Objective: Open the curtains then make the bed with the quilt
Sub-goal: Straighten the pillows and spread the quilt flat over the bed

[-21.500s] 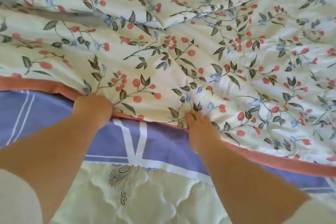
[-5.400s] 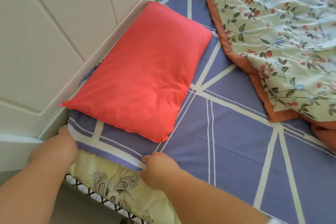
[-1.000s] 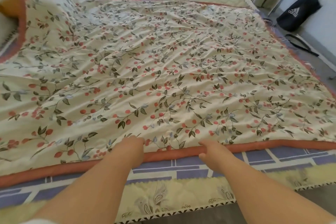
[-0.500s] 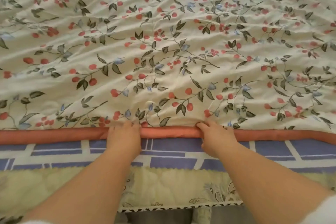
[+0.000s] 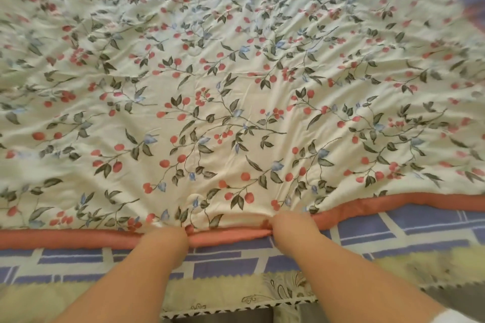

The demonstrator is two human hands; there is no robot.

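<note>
The cream quilt [image 5: 236, 73] with red berries and grey-green leaves lies spread over nearly the whole bed. Its terracotta border [image 5: 228, 237] runs along the near side. My left hand [image 5: 168, 240] is closed on that border left of centre. A short way to the right, my right hand [image 5: 292, 228] grips the same border. The edge between and around my hands is pulled toward me and bunched, with creases fanning out into the quilt. No curtains are in view.
A purple sheet with white lines [image 5: 367, 231] shows in a strip below the quilt's border. Under it a pale green quilted mattress pad [image 5: 223, 294] with a zigzag trim hangs over the bed's near side. Grey floor [image 5: 446, 294] shows at bottom right.
Since half a second ago both hands have drawn the border nearer to me, so the edge now bows down at the middle. The view has tilted slightly and blurred at the edges.
</note>
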